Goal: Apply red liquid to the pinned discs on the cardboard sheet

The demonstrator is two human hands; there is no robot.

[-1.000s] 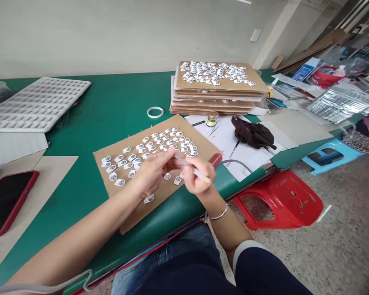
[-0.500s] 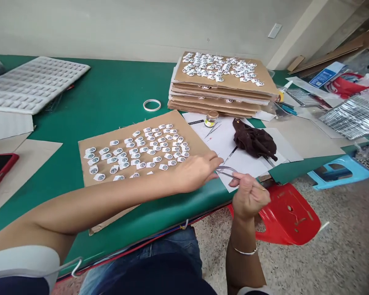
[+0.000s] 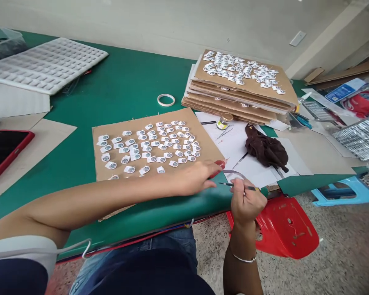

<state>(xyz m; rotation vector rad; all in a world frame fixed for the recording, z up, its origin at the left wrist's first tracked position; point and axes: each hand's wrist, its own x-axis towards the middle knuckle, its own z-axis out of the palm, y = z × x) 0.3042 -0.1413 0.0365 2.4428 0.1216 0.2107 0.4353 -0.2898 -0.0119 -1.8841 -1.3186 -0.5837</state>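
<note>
My left hand reaches over the front right corner of a cardboard sheet, fingers closed at a small red, rounded thing whose kind I cannot make out. Several small round pieces with white paper tabs stand in rows on this cardboard. My right hand, at the table's front edge, grips a thin dark paintbrush-like tool, its fine tip pointing toward my left hand. A curved grey-purple strip runs up to my right fingers; whether they hold it, I cannot tell.
Behind are a stack of cardboard sheets, a tape roll, a small jar and a dark brown cloth. A white tray and red-cased phone lie left. A red stool stands below right.
The dark strip ran between both hands before; its left end is now free of my left fingers, where the red thing shows. The brush-like tool now shows clearly. The camera view has shifted.
</note>
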